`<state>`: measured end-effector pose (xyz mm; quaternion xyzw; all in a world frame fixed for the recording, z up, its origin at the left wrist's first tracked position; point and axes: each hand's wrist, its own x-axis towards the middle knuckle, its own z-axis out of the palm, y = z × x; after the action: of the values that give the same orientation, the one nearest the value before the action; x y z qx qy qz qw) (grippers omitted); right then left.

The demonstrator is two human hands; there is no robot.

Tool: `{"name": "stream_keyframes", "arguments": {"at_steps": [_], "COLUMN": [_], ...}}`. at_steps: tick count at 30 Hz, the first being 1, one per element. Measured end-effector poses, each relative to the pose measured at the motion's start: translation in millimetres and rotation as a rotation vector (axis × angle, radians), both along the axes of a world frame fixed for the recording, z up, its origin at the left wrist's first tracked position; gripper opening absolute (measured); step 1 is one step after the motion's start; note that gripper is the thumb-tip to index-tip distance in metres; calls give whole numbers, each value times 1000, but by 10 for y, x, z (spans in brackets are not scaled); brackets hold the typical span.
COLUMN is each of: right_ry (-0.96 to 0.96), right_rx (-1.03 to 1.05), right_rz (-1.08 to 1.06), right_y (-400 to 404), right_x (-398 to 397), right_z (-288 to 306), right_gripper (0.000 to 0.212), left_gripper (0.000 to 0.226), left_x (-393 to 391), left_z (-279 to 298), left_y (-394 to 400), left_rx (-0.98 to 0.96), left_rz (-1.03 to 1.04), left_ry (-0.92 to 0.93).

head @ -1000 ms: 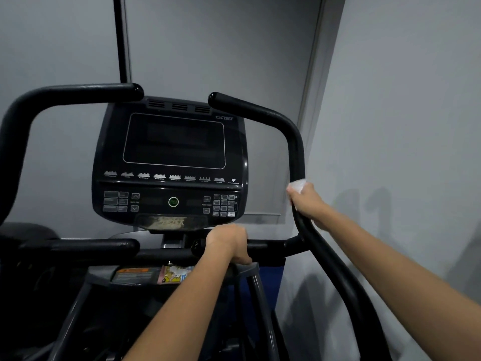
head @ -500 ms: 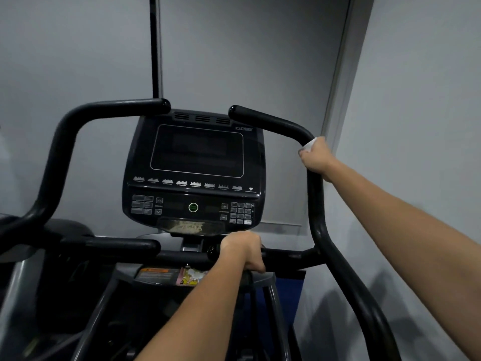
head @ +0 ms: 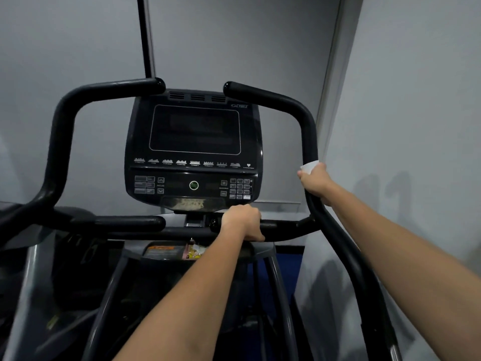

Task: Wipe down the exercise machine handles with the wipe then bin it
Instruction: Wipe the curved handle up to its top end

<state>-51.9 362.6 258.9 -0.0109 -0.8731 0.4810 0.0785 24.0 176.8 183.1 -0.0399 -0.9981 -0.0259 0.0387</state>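
A black exercise machine fills the view. Its tall right handle [head: 307, 121] curves up and inward over the console. My right hand [head: 316, 182] grips the upright part of that handle with a white wipe [head: 309, 166] wrapped under the fingers; a corner of the wipe sticks out above the hand. My left hand [head: 243, 221] grips the short lower right handlebar [head: 279, 226] below the console. The tall left handle [head: 65, 121] and the lower left grip [head: 127, 222] are untouched.
The console [head: 194, 149] with a dark screen and a green-ringed button sits between the tall handles. Grey walls stand close behind and to the right. A black vertical pole [head: 144, 37] rises behind the machine. No bin is in view.
My right hand with the wipe slid up the right handle to its bend, then back down the upright section. My left hand kept its grip on the lower bar.
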Motion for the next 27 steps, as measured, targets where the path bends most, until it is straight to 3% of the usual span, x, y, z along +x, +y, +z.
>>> {"name": "stream_keyframes", "arguments": {"at_steps": [6, 14, 17, 20, 23, 27], "right_ry": [-41, -27, -38, -109, -232, -235], "right_rx": [44, 83, 113, 278, 581, 728], "right_rz": [-72, -100, -87, -108, -123, -57], "right_y": [-18, -54, -49, -23, 33, 114], "right_x": [147, 232, 229, 257, 341, 444], "right_z": [-204, -214, -222, -292, -375, -370], "right_gripper": [61, 61, 48, 10, 14, 25], "left_gripper": [41, 43, 41, 39, 38, 40], "left_x": [-176, -169, -150, -148, -148, -185], "left_z": [-53, -99, -86, -79, -83, -110], "left_y": [-95, -143, -142, -126, -101, -105], "left_rx": [15, 6, 29, 36, 10, 6], "left_rz": [-78, -128, -120, -100, -95, -97], "left_ry": [-68, -14, -17, 1, 3, 3]}}
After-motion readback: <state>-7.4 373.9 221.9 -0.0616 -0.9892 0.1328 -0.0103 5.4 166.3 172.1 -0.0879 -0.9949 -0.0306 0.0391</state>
